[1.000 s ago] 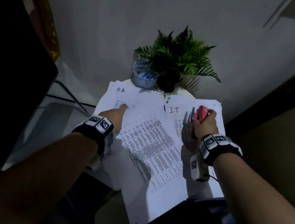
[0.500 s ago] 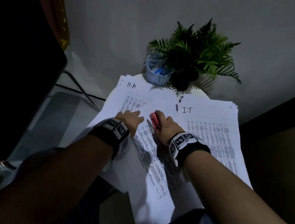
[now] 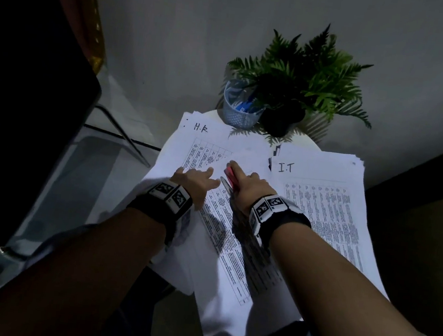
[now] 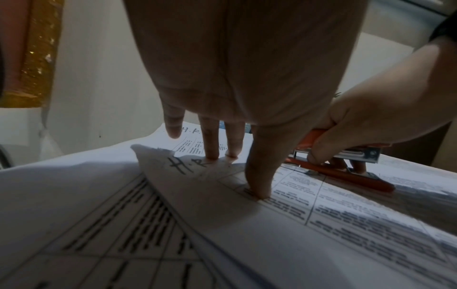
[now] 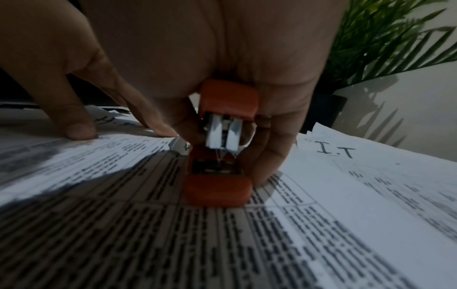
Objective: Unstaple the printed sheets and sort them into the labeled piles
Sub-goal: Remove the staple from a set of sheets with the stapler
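Observation:
A stapled set of printed sheets (image 3: pixel 236 241) lies across the small round table, its top corner between two piles. The pile marked H.R (image 3: pixel 201 128) lies at the left and the pile marked I.T (image 3: pixel 286 167) at the right. My left hand (image 3: pixel 200 177) presses straight fingers (image 4: pixel 258 187) on the set's upper corner. My right hand (image 3: pixel 248 187) grips an orange-red stapler (image 3: pixel 232 176) (image 5: pixel 220 176) (image 4: pixel 346 172), its base resting on the sheet beside the left fingers. The staple itself is hidden.
A potted fern (image 3: pixel 299 80) and a mesh cup (image 3: pixel 239 109) with blue items stand at the table's far edge against the wall. A dark panel (image 3: pixel 25 90) and a glass surface with black legs lie at the left. A dark cabinet edge runs along the right.
My right hand carried the stapler from above the I.T pile leftward and down onto the stapled set's corner. My left hand drew back slightly and stays pressed on the paper.

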`<state>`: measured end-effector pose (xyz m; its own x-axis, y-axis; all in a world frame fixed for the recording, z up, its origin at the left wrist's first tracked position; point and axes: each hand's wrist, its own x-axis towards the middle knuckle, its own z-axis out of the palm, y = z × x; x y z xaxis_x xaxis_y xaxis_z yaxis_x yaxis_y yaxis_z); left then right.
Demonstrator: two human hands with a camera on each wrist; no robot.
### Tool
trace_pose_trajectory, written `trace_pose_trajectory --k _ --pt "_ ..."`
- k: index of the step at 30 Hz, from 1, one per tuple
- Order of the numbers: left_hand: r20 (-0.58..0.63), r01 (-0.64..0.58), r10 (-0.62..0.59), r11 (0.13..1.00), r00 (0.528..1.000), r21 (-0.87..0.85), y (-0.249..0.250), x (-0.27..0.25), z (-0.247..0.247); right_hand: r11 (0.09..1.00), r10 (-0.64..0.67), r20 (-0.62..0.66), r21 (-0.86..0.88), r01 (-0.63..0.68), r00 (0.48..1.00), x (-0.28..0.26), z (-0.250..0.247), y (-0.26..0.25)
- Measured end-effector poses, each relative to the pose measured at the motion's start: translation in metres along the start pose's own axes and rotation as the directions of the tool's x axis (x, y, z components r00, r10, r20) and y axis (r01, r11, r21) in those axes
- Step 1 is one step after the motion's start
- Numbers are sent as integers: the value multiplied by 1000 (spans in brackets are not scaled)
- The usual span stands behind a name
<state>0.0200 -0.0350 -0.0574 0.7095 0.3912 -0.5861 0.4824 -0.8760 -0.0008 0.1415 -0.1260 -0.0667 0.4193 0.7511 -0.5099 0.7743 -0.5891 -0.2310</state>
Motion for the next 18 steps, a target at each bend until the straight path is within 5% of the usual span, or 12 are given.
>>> trace_pose_trajectory --k 18 --pt "-36 17 -19 998 999 -63 -2 1 7 997 -34 -78 65 39 996 10 8 -3"
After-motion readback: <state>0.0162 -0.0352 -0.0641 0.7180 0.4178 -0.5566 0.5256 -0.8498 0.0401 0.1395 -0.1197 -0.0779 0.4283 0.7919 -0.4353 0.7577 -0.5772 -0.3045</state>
